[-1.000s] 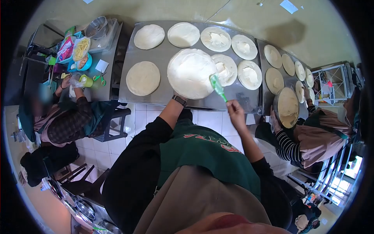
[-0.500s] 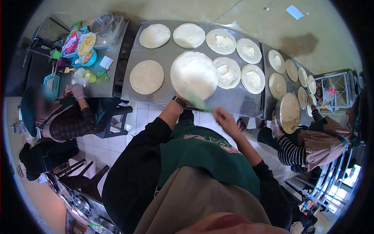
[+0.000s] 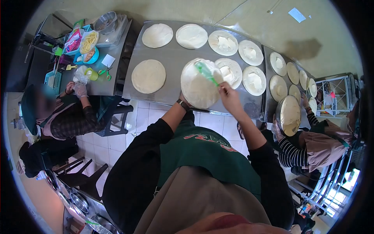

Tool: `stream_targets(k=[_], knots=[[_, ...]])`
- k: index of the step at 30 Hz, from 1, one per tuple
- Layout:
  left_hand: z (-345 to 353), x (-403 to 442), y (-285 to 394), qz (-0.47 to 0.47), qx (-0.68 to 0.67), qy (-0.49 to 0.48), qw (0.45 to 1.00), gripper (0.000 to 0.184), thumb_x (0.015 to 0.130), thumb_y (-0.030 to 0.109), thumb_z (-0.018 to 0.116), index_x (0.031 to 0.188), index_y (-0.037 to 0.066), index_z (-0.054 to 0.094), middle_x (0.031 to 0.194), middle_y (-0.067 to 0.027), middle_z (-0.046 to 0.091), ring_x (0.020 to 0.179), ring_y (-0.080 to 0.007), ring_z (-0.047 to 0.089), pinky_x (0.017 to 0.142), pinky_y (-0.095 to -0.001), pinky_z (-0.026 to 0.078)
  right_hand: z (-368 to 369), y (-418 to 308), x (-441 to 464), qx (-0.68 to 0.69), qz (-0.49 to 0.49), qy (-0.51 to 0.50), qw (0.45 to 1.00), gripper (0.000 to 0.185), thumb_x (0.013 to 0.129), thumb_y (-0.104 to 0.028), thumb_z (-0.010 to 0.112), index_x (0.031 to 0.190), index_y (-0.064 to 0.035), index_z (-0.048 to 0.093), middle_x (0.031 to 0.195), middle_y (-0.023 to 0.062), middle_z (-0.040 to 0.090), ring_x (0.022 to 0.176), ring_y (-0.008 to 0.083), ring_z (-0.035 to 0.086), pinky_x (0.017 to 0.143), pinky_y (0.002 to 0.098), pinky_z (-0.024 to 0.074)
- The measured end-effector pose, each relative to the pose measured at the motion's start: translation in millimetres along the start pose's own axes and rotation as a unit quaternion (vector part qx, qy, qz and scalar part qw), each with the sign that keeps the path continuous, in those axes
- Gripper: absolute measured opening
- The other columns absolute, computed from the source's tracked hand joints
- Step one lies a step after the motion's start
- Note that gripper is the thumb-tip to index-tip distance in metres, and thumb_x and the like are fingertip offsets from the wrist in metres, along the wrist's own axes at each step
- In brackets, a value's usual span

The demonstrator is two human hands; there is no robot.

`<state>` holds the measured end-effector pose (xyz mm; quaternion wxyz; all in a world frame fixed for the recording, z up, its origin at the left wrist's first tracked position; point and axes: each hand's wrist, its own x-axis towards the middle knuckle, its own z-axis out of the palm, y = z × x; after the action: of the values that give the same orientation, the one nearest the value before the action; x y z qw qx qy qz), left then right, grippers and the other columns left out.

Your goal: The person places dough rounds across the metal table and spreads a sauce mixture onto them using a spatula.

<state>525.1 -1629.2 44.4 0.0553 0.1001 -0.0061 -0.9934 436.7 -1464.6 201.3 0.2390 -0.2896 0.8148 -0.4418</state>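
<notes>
My left hand (image 3: 184, 99) holds up a pale dough round (image 3: 200, 91) by its near left edge, over the front of the metal table. Most of its fingers are hidden beneath the round, and whether a pan lies under it I cannot tell. In my right hand (image 3: 228, 94) is a green spatula (image 3: 205, 72), gripped by the handle. Its blade rests against the far side of the round, where a white spread shows. Just behind, a dough round with a white dollop (image 3: 230, 73) lies on the table, partly covered by the held one.
More rounds, some with white dollops, cover the metal table (image 3: 171, 55) and another at right. A co-worker at right (image 3: 321, 144) holds a pan of dough (image 3: 290, 116). At left, a seated co-worker (image 3: 70, 117) works beside bowls and green scissors (image 3: 105, 73).
The held round has shifted right and nearer and now looks tilted. My right hand has swung the spatula from the near edge up to the round's far side.
</notes>
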Motion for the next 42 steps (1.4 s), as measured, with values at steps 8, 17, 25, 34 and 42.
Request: stream_targets(k=[8, 17, 25, 34, 42], knots=[[22.2, -6.9, -2.3, -0.039, -0.014, -0.067, 0.997, 0.059, 0.093, 0.053, 0.038, 0.136, 0.013, 0.040, 0.131, -0.0114, 0.051, 0.116, -0.0294, 0.053, 0.096, -0.0478, 0.045, 1.0, -8.2, 10.7, 0.001, -0.124, -0.067, 0.990, 0.009, 0.090, -0.011, 0.055, 0.097, -0.0055, 0.058, 0.072, 0.0083, 0.057, 0.068, 0.0140, 0.053, 0.064, 0.0294, 0.0444], [22.9, -4.0, -0.3, -0.018, 0.038, -0.094, 0.995, 0.061, 0.094, 0.051, 0.036, 0.141, 0.012, 0.032, 0.138, -0.0114, 0.044, 0.122, -0.0282, 0.048, 0.100, -0.0474, 0.042, -12.1, -32.8, 13.7, -0.112, -0.193, -0.108, 0.969, 0.005, 0.087, -0.009, 0.058, 0.090, -0.0060, 0.059, 0.072, 0.0117, 0.061, 0.063, 0.0247, 0.059, 0.060, 0.0341, 0.0464], [29.2, -8.5, 18.9, -0.005, 0.056, -0.110, 0.992, 0.062, 0.095, 0.050, 0.036, 0.143, 0.012, 0.028, 0.141, -0.0112, 0.040, 0.125, -0.0271, 0.044, 0.103, -0.0467, 0.039, -53.9, -48.2, -17.9, -0.195, -0.122, -0.214, 0.949, 0.008, 0.086, -0.016, 0.058, 0.089, -0.0104, 0.062, 0.077, 0.0137, 0.063, 0.072, 0.0312, 0.062, 0.061, 0.0393, 0.0477], [60.7, -14.6, 19.9, 0.038, 0.141, -0.119, 0.982, 0.061, 0.095, 0.048, 0.036, 0.143, 0.011, 0.028, 0.140, -0.0115, 0.041, 0.124, -0.0269, 0.046, 0.102, -0.0453, 0.040, -80.9, -23.3, -33.5, -0.385, -0.243, -0.096, 0.885, 0.006, 0.081, -0.017, 0.061, 0.083, -0.0109, 0.060, 0.073, 0.0091, 0.057, 0.064, 0.0294, 0.061, 0.053, 0.0416, 0.0468], [59.1, -5.8, 8.9, 0.017, 0.165, -0.123, 0.978, 0.059, 0.096, 0.046, 0.036, 0.142, 0.009, 0.030, 0.139, -0.0118, 0.043, 0.123, -0.0266, 0.047, 0.102, -0.0431, 0.040, -101.6, -67.0, -4.5, -0.392, -0.311, 0.026, 0.866, 0.008, 0.078, -0.015, 0.063, 0.085, -0.0109, 0.061, 0.070, 0.0073, 0.054, 0.060, 0.0280, 0.060, 0.051, 0.0403, 0.0463]])
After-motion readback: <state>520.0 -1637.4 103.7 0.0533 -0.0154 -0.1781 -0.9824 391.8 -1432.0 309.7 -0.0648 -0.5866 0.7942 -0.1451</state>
